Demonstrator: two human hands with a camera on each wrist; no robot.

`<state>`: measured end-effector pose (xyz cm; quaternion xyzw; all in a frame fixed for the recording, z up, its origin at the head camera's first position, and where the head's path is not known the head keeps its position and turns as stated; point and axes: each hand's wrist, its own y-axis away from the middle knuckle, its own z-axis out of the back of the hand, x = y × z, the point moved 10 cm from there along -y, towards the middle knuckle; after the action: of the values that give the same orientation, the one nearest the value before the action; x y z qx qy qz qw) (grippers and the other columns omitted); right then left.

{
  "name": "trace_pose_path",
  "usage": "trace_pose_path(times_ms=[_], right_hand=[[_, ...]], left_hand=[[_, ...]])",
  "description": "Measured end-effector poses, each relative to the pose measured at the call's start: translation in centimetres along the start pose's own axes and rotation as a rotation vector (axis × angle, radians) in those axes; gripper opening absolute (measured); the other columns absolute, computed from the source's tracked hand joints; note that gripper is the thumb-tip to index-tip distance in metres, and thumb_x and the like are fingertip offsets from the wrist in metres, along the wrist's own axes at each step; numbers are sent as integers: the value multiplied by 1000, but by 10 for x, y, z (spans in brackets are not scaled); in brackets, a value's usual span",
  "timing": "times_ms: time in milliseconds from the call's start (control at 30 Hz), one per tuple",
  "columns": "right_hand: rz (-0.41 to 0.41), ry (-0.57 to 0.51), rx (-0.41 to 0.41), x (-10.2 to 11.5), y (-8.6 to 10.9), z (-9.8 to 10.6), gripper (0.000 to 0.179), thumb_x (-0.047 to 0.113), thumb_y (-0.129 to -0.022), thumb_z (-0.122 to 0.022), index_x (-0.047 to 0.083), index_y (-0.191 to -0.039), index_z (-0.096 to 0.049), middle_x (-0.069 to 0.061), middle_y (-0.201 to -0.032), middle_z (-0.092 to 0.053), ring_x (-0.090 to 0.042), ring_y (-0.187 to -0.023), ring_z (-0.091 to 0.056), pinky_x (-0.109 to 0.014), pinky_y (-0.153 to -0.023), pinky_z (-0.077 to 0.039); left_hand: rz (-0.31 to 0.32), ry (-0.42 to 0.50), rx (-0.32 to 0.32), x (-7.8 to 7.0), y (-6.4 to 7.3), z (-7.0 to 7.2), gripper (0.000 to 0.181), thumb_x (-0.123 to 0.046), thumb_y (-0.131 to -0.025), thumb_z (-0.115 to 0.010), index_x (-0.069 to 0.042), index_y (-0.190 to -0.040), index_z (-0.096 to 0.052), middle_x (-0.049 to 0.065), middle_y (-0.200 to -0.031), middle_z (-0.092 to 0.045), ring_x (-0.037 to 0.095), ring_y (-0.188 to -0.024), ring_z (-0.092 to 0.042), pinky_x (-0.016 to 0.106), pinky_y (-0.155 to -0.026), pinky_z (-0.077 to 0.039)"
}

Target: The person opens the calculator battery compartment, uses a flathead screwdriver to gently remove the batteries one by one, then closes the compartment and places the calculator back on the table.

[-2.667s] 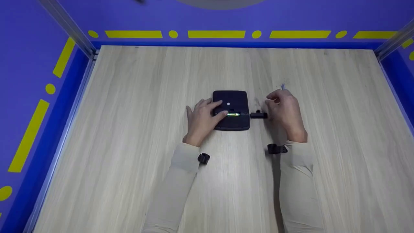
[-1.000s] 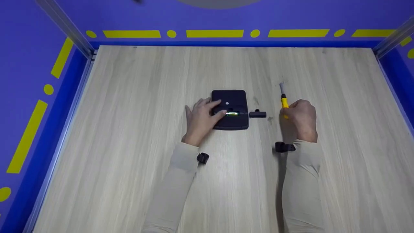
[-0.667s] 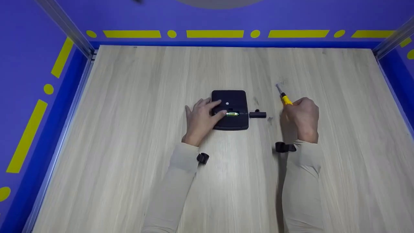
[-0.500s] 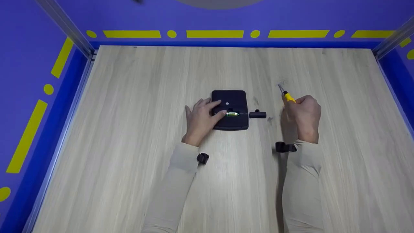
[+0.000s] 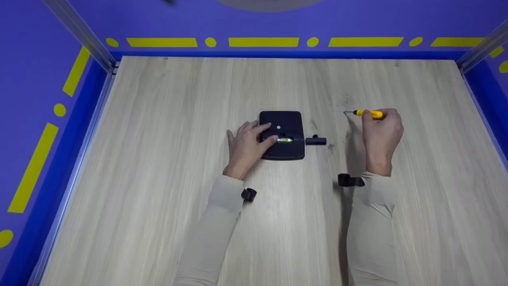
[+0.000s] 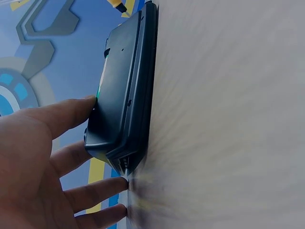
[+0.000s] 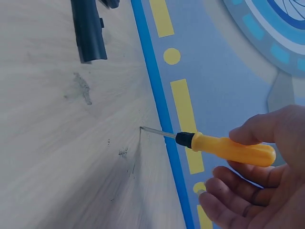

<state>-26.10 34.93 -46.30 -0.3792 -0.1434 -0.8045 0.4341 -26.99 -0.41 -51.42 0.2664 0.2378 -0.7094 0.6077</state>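
Observation:
A black, flat device with rounded corners [image 5: 283, 119] lies on the table with a slot in its upper face. In that slot sits a green battery [image 5: 285, 140]. My left hand [image 5: 248, 147] rests at the device's left side, thumb pressing beside the battery, index finger over the edge. In the left wrist view its other fingers reach the tabletop. My right hand [image 5: 382, 131] pinches a screwdriver [image 7: 233, 149] by its yellow handle, the shaft pointing left and its tip right at the tabletop. A black battery cover [image 5: 316, 141] lies just right of the device.
Pale wood-grain table [image 5: 166, 159] surrounds the device. Dark scuff marks [image 7: 83, 88] show on it near the cover and the screwdriver tip. A blue wall panel [image 5: 254, 24] with yellow dashes stands along the back edge. Black wrist cameras [image 5: 249, 194] hang off both sleeves.
The right hand has picked up the screwdriver, shifted right and turned it from pointing away to pointing left. My left hand, the device and the cover have stayed put.

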Motion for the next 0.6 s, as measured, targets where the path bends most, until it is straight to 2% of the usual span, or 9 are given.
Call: trace_pose_path(times_ms=[267,600], right_hand=[[0,-120,-40,1,0,2,44,34,-104,-69,-3,-128,-63,-7,-111,-64,-16,-98,-60,-25,-85,-48],[46,-248,-73,2,1,3,39,31,-101,-76,2,-125,-67,-5,-112,-69,-7,-95,-62,-21,-81,-49]], left_hand=[[3,9,-1,1,1,1,53,-48,-100,-72,-20,-145,-68,13,-156,-55,35,-151,-41,78,-120,-4],[19,15,3,2,1,0,52,-48,-100,-72,-22,-145,-68,12,-157,-54,35,-152,-39,76,-121,-3]])
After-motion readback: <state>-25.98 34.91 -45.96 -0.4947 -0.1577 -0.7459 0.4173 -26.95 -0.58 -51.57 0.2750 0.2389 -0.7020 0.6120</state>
